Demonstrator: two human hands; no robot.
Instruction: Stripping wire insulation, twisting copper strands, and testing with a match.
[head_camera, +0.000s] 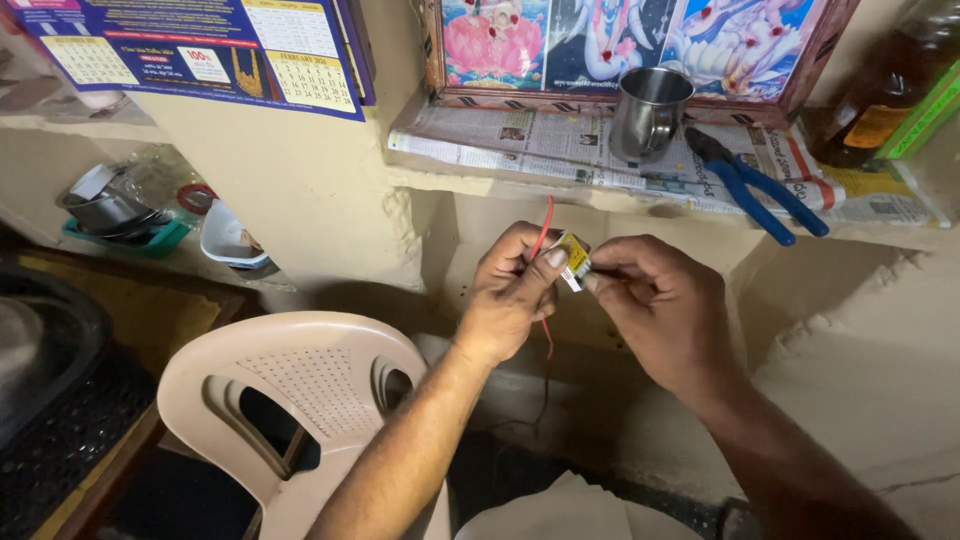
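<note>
Together, both hands (580, 290) on small yellow boxy component (574, 258), thin red wire (541, 235).

Ledge (480, 185): newspaper (540, 145) lining; steel mug (648, 112), blue-handled pliers (757, 187) on top.

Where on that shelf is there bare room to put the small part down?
The newspaper left of the steel cup lies bare, up to the shelf's left edge. From the cup rightward it is crowded: blue pliers, then a bottle. Below, the chair seat cannot be seen. Both hands pinch the part.
</note>
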